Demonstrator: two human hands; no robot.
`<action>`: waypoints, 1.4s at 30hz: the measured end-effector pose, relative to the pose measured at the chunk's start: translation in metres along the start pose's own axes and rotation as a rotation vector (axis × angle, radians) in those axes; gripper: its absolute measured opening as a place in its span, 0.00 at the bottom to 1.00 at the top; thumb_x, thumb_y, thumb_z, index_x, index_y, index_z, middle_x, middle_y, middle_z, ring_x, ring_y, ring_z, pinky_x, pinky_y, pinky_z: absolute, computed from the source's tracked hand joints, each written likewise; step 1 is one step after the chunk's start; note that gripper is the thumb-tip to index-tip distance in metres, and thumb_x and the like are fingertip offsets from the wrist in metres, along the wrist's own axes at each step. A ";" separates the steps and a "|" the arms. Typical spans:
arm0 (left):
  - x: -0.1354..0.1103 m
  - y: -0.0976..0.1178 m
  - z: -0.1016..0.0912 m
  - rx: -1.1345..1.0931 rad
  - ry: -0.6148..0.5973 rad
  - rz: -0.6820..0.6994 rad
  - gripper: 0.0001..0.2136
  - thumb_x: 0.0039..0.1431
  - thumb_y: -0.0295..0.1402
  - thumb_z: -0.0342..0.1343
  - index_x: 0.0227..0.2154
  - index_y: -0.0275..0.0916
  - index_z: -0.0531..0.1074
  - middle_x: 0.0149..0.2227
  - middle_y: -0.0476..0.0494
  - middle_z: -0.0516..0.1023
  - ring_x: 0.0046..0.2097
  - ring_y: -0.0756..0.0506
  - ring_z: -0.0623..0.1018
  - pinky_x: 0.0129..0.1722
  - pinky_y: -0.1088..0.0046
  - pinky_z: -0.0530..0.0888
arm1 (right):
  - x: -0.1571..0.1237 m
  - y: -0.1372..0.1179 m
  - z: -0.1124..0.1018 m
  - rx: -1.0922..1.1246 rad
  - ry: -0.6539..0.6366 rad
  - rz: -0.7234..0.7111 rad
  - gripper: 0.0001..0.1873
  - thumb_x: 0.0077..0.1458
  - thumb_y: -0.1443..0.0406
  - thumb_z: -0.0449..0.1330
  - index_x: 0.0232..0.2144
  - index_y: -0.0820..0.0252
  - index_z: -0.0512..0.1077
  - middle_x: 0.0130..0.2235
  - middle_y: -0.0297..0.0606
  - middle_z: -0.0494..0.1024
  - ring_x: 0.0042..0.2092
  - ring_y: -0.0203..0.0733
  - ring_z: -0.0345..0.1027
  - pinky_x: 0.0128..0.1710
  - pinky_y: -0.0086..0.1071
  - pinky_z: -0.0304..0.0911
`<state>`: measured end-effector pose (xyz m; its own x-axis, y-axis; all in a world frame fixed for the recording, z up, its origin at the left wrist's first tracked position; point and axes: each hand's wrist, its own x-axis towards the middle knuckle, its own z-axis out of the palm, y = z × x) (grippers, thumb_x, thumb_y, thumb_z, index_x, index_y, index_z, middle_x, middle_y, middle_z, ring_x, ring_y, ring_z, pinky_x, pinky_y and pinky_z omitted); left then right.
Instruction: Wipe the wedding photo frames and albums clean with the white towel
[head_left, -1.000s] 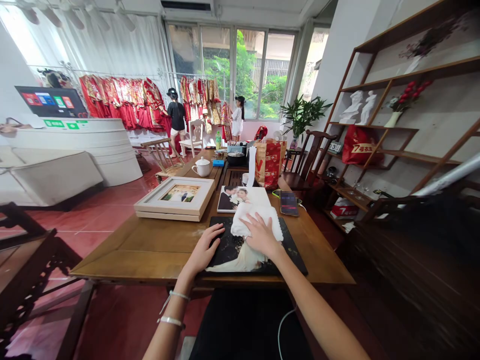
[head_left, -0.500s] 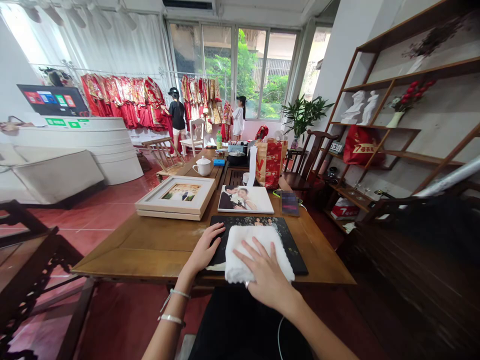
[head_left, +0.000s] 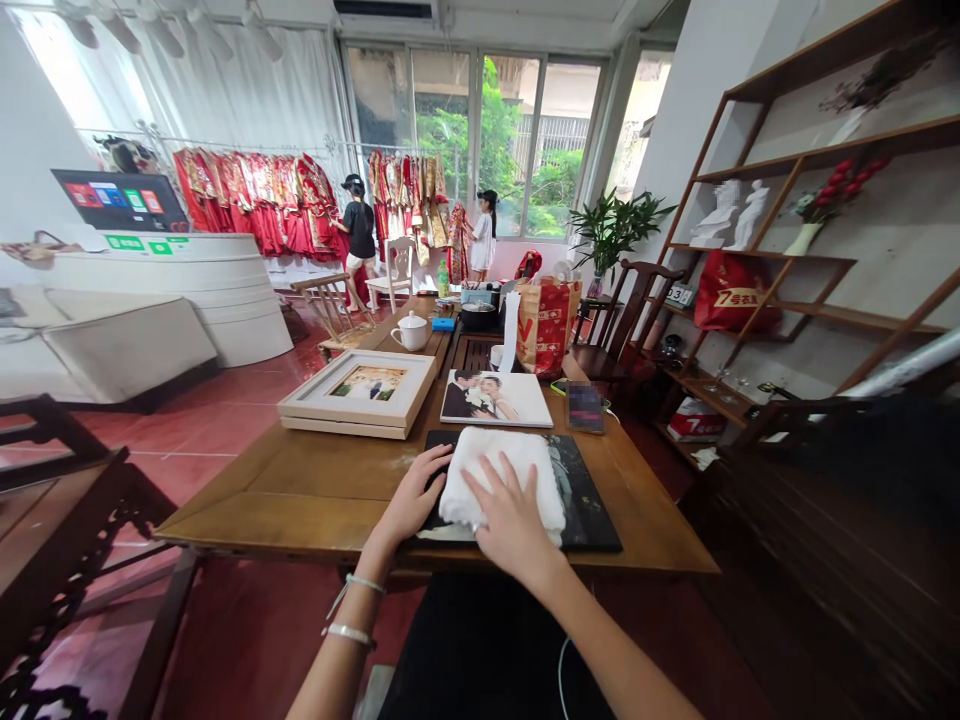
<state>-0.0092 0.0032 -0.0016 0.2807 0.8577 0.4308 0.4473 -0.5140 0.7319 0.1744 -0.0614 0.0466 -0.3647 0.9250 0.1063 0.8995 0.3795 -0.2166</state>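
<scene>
A dark photo panel (head_left: 581, 495) lies flat at the near edge of the wooden table (head_left: 315, 490). On it sits a folded white cloth (head_left: 501, 470). My right hand (head_left: 510, 520) presses flat on the cloth, fingers spread. To the left, my left hand (head_left: 412, 500) rests open on the panel's left edge, bracelets on its wrist.
Behind the panel lie a wedding photo print (head_left: 495, 398), stacked framed pictures (head_left: 360, 392) and a phone (head_left: 585, 407). Farther back stand a white teapot (head_left: 411, 331) and a red gift bag (head_left: 546, 322). Shelves line the right wall. Two people (head_left: 360, 235) stand by red garments.
My right hand drew the cloth from the panel's far end toward me, then shifted it slightly left and back up. My left hand stayed on the panel's edge.
</scene>
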 end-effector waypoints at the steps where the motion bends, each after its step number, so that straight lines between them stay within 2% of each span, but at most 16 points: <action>1: 0.000 0.001 0.000 -0.004 0.002 -0.002 0.15 0.60 0.31 0.48 0.48 0.42 0.73 0.58 0.41 0.69 0.61 0.42 0.65 0.62 0.55 0.60 | -0.015 -0.004 0.003 0.023 0.015 -0.035 0.38 0.50 0.63 0.56 0.64 0.49 0.52 0.67 0.42 0.48 0.67 0.58 0.29 0.58 0.66 0.22; 4: 0.000 0.001 0.000 -0.023 0.007 -0.001 0.15 0.61 0.32 0.48 0.49 0.43 0.73 0.58 0.42 0.69 0.61 0.43 0.65 0.62 0.57 0.60 | -0.047 -0.009 0.006 0.098 0.012 -0.113 0.38 0.49 0.64 0.56 0.63 0.46 0.52 0.67 0.37 0.49 0.67 0.55 0.28 0.59 0.62 0.17; 8: 0.000 -0.002 -0.002 -0.039 -0.008 -0.048 0.16 0.62 0.32 0.45 0.49 0.42 0.73 0.58 0.42 0.68 0.61 0.43 0.65 0.63 0.57 0.59 | -0.045 -0.008 -0.002 0.126 0.028 -0.062 0.32 0.50 0.64 0.55 0.59 0.46 0.60 0.64 0.35 0.57 0.66 0.52 0.36 0.61 0.59 0.17; 12: 0.001 -0.007 -0.005 -0.036 -0.052 -0.052 0.18 0.64 0.31 0.41 0.50 0.43 0.72 0.59 0.43 0.68 0.62 0.43 0.64 0.63 0.56 0.57 | -0.022 -0.023 -0.006 0.085 0.055 0.054 0.32 0.51 0.62 0.56 0.59 0.58 0.62 0.64 0.47 0.57 0.65 0.60 0.39 0.61 0.61 0.19; 14: 0.001 -0.009 -0.007 -0.036 -0.048 -0.003 0.17 0.64 0.33 0.42 0.51 0.42 0.71 0.59 0.41 0.68 0.61 0.42 0.65 0.63 0.56 0.58 | -0.019 -0.036 -0.006 0.104 0.029 0.025 0.33 0.52 0.61 0.56 0.60 0.63 0.60 0.64 0.54 0.54 0.66 0.61 0.37 0.61 0.61 0.22; 16: 0.000 -0.009 -0.007 -0.042 -0.046 0.042 0.17 0.64 0.34 0.44 0.52 0.40 0.70 0.59 0.38 0.68 0.61 0.41 0.65 0.62 0.57 0.59 | -0.026 -0.045 -0.007 0.158 0.004 -0.052 0.33 0.53 0.62 0.56 0.61 0.65 0.59 0.65 0.56 0.52 0.67 0.59 0.34 0.62 0.59 0.23; 19: 0.000 -0.006 -0.006 -0.030 -0.059 0.026 0.18 0.66 0.35 0.41 0.52 0.40 0.70 0.59 0.38 0.67 0.61 0.42 0.65 0.63 0.57 0.58 | -0.047 -0.044 -0.011 0.267 -0.026 -0.150 0.31 0.52 0.63 0.56 0.59 0.60 0.62 0.65 0.48 0.55 0.67 0.52 0.36 0.64 0.52 0.24; 21: 0.000 -0.003 -0.004 -0.004 -0.045 -0.022 0.18 0.66 0.36 0.40 0.51 0.39 0.71 0.59 0.38 0.67 0.62 0.42 0.64 0.63 0.57 0.58 | -0.058 -0.030 -0.016 0.313 -0.035 -0.161 0.29 0.50 0.65 0.55 0.56 0.57 0.65 0.63 0.40 0.61 0.66 0.46 0.41 0.65 0.47 0.24; 23: 0.000 -0.001 -0.002 0.018 -0.028 -0.036 0.17 0.65 0.36 0.43 0.51 0.40 0.71 0.59 0.39 0.67 0.62 0.41 0.64 0.63 0.57 0.58 | -0.060 -0.009 -0.020 0.309 -0.032 -0.110 0.28 0.49 0.68 0.53 0.55 0.57 0.67 0.61 0.37 0.65 0.65 0.43 0.45 0.65 0.44 0.26; 25: -0.001 0.000 -0.001 0.034 -0.031 -0.011 0.16 0.62 0.35 0.48 0.51 0.42 0.70 0.59 0.41 0.67 0.62 0.42 0.63 0.63 0.57 0.57 | -0.051 0.015 -0.023 0.249 -0.015 -0.001 0.29 0.49 0.69 0.51 0.56 0.61 0.66 0.60 0.39 0.65 0.65 0.43 0.47 0.65 0.43 0.29; 28: -0.001 0.000 -0.001 0.054 -0.047 0.004 0.17 0.61 0.33 0.49 0.52 0.43 0.69 0.60 0.42 0.66 0.62 0.42 0.63 0.63 0.56 0.57 | -0.018 0.045 -0.027 0.128 0.007 0.143 0.29 0.51 0.68 0.50 0.57 0.67 0.64 0.61 0.44 0.64 0.64 0.47 0.48 0.64 0.46 0.33; 31: -0.001 0.001 -0.003 0.068 -0.059 -0.001 0.17 0.61 0.33 0.49 0.53 0.42 0.69 0.60 0.40 0.65 0.62 0.41 0.63 0.63 0.55 0.57 | 0.027 0.055 -0.030 0.087 0.007 0.156 0.25 0.56 0.65 0.51 0.56 0.66 0.66 0.59 0.48 0.66 0.62 0.51 0.51 0.61 0.48 0.40; 33: -0.001 0.002 -0.003 0.073 -0.064 0.002 0.17 0.61 0.33 0.48 0.53 0.41 0.69 0.60 0.40 0.65 0.62 0.41 0.63 0.63 0.54 0.57 | 0.056 0.048 -0.030 0.083 0.004 0.129 0.22 0.58 0.61 0.51 0.53 0.64 0.69 0.57 0.50 0.69 0.60 0.54 0.55 0.59 0.49 0.45; 37: -0.001 -0.001 -0.001 0.084 -0.054 -0.001 0.17 0.61 0.33 0.49 0.52 0.41 0.69 0.60 0.40 0.65 0.62 0.41 0.63 0.63 0.56 0.58 | 0.097 0.014 -0.023 0.096 -0.008 0.048 0.21 0.59 0.57 0.51 0.48 0.62 0.72 0.54 0.49 0.71 0.58 0.54 0.58 0.57 0.49 0.47; 40: -0.001 -0.005 0.000 0.097 -0.033 -0.022 0.16 0.60 0.33 0.50 0.50 0.41 0.70 0.59 0.39 0.67 0.61 0.40 0.64 0.62 0.55 0.59 | 0.109 -0.004 -0.017 0.117 -0.007 0.009 0.21 0.58 0.57 0.51 0.49 0.61 0.71 0.55 0.47 0.70 0.58 0.52 0.57 0.59 0.48 0.45; 42: -0.001 -0.006 0.000 0.091 -0.031 -0.015 0.16 0.60 0.33 0.51 0.51 0.41 0.70 0.59 0.39 0.67 0.61 0.40 0.64 0.62 0.55 0.59 | 0.108 -0.001 -0.015 0.125 0.002 0.017 0.21 0.58 0.59 0.51 0.50 0.60 0.70 0.56 0.45 0.70 0.58 0.50 0.57 0.59 0.46 0.44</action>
<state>-0.0119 0.0052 -0.0061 0.2988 0.8653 0.4024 0.5264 -0.5011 0.6868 0.1380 0.0379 0.0725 -0.3486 0.9315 0.1038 0.8685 0.3627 -0.3378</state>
